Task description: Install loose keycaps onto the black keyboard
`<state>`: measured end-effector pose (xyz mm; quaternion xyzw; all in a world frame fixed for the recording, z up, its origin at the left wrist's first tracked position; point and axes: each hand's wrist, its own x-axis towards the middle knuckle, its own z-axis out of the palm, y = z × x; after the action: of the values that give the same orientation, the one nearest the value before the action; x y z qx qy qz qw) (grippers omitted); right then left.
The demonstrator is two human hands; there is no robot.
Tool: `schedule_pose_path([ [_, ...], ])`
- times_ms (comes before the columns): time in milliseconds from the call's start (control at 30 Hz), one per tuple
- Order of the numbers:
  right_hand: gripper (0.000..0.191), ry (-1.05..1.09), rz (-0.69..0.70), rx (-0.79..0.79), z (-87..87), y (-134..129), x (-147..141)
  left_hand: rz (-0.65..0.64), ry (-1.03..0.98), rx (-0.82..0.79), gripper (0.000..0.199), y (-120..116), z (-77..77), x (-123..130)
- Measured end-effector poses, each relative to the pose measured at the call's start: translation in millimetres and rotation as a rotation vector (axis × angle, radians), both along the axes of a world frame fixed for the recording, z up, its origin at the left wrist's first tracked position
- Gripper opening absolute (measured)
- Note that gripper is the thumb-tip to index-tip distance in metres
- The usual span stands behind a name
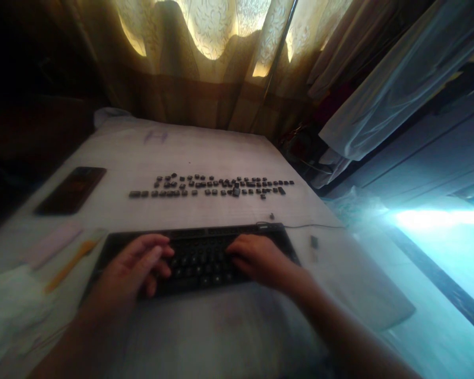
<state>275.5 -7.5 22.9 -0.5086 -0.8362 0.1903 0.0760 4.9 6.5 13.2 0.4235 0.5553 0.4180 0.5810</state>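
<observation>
A black keyboard [203, 280] lies in front of me on a white-covered table, many of its key positions bare. Over its left part is my left hand [144, 266], loosely curled with fingers apart and nothing visible in them. My right hand [256, 258] rests at the right part of the keys, its fingers bent down and pressed together. Whatever is between those fingertips, if anything, is hidden. Beyond the keyboard, loose dark keycaps [213, 192] are spread in uneven rows. A cable [316, 226] runs off from the keyboard's back edge to the right.
To the left are a dark phone [71, 190], a pink flat object [53, 245], an orange-handled tool [69, 266] and a crumpled white cloth [11, 305]. A small dark-tipped item [314, 242] lies right of the keyboard. Curtains [205, 79] hang behind the table.
</observation>
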Motion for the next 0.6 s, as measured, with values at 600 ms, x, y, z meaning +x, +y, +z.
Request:
schedule_pose_path([
  [600,0.021,-0.005,0.022,0.125,-8.1,-4.7,-2.6,0.009,0.03,0.036,0.044,-0.8,-2.8,-1.8],
])
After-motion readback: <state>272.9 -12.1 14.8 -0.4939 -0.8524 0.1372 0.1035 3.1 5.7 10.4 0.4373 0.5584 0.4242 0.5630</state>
